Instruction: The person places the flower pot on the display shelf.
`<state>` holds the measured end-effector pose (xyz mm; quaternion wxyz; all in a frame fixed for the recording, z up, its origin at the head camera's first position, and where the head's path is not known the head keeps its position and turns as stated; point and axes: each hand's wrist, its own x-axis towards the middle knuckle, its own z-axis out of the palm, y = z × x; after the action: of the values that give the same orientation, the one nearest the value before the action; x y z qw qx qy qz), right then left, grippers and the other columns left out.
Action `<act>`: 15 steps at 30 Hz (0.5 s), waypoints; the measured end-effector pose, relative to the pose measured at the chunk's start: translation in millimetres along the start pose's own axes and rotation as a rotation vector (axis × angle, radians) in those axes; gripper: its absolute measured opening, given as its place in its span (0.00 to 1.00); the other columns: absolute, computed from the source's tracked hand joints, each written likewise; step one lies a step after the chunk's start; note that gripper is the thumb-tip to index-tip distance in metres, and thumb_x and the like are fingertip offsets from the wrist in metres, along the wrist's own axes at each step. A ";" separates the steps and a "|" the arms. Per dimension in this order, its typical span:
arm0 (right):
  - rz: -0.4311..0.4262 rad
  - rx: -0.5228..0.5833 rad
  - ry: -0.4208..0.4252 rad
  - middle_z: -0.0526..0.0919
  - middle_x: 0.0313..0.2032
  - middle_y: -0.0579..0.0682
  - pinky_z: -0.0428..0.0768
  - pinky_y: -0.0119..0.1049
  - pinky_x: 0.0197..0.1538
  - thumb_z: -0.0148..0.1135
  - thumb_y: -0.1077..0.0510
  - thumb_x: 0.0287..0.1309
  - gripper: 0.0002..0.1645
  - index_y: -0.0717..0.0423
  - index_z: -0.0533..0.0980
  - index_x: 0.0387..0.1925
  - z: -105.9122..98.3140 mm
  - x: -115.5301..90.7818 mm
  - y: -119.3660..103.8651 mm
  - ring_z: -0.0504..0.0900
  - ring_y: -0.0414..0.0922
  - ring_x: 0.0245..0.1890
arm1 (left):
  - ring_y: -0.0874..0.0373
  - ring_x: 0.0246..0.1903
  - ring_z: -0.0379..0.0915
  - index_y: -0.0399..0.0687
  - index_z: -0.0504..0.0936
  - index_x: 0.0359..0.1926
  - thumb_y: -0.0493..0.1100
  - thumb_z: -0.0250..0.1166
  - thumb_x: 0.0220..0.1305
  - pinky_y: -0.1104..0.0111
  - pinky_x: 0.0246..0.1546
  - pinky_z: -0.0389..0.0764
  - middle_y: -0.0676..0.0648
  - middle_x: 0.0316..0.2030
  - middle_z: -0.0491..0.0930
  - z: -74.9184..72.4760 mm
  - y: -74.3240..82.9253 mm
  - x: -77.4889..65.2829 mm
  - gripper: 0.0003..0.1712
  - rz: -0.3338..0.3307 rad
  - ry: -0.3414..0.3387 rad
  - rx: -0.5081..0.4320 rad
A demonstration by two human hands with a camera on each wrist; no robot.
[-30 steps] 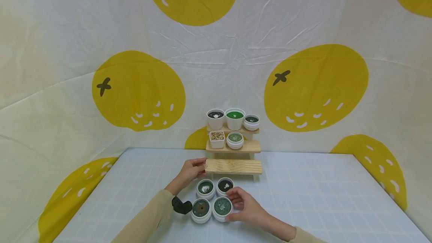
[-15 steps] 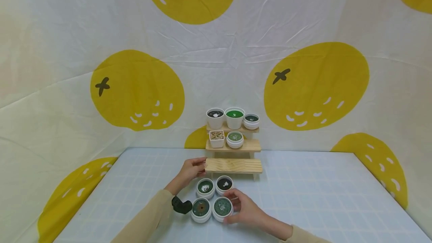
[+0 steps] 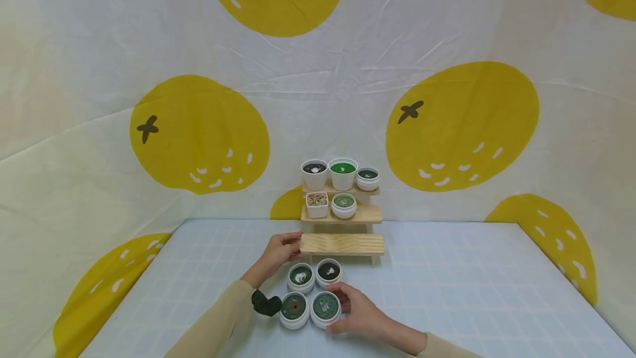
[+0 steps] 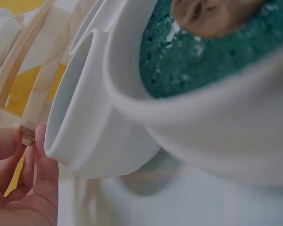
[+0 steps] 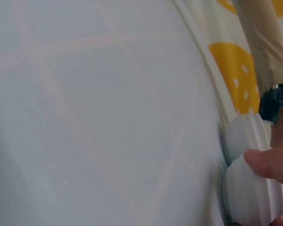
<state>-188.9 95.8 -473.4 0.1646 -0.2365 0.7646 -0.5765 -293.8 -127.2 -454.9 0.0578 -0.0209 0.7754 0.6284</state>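
Observation:
My left hand [image 3: 279, 250] pinches the left end of the lowest board of a wooden tiered stand [image 3: 343, 243]. In the left wrist view, thumb and fingers meet on the board's end [image 4: 27, 135]. My right hand [image 3: 361, 311] holds the front right white pot [image 3: 326, 308] of a close cluster, thumb on the near side and fingers on the far right side. This pot has a speckled green top. Beside it stands a white pot with a brown centre [image 3: 294, 308]. Behind are a green-topped pot with white bits [image 3: 301, 277] and a dark-topped pot [image 3: 329, 271].
On the top board stand two tall white cups [image 3: 315, 175] and a small round pot [image 3: 367, 180]. The middle board bears a square pot of pebble-like bits [image 3: 317, 205] and a round green-topped pot [image 3: 344, 205]. A patterned cloth [image 3: 338, 115] hangs behind the table [image 3: 447, 269].
My right hand has come slightly down and left, its fingers closing in round the front right pot. The left hand stays at the board's end. The head view has shifted a little.

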 end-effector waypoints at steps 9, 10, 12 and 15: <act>0.011 -0.029 0.016 0.79 0.46 0.50 0.79 0.22 0.45 0.77 0.65 0.39 0.38 0.63 0.72 0.55 -0.3 -1.2 1.2 0.78 0.35 0.42 | 0.61 0.27 0.76 0.31 0.73 0.60 0.33 0.58 0.66 0.68 0.34 0.86 0.37 0.44 0.80 -0.5 -0.1 0.3 0.22 0.001 0.001 0.006; 0.011 -0.034 0.018 0.79 0.46 0.50 0.79 0.22 0.45 0.77 0.64 0.38 0.37 0.63 0.72 0.54 -0.6 -1.6 1.3 0.78 0.35 0.42 | 0.61 0.27 0.76 0.31 0.73 0.61 0.33 0.58 0.66 0.68 0.34 0.86 0.37 0.44 0.80 -0.6 0.0 0.1 0.22 -0.001 0.000 0.007; 0.013 -0.042 0.021 0.79 0.46 0.50 0.79 0.21 0.45 0.77 0.64 0.38 0.37 0.62 0.72 0.54 -1.1 -2.4 1.6 0.78 0.35 0.42 | 0.61 0.28 0.76 0.32 0.73 0.61 0.33 0.58 0.66 0.67 0.35 0.86 0.36 0.45 0.80 -0.6 0.1 0.1 0.23 -0.006 -0.001 0.009; 0.013 -0.044 0.026 0.79 0.45 0.51 0.79 0.21 0.45 0.78 0.64 0.37 0.37 0.62 0.73 0.53 -1.9 -4.0 1.6 0.78 0.36 0.42 | 0.61 0.29 0.76 0.33 0.73 0.61 0.34 0.58 0.66 0.67 0.36 0.86 0.37 0.46 0.80 -1.2 0.4 0.4 0.23 -0.012 0.000 0.008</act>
<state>-186.9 99.9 -474.5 0.1533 -0.2277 0.7807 -0.5614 -294.3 -128.2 -454.3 0.0614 -0.0253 0.7778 0.6250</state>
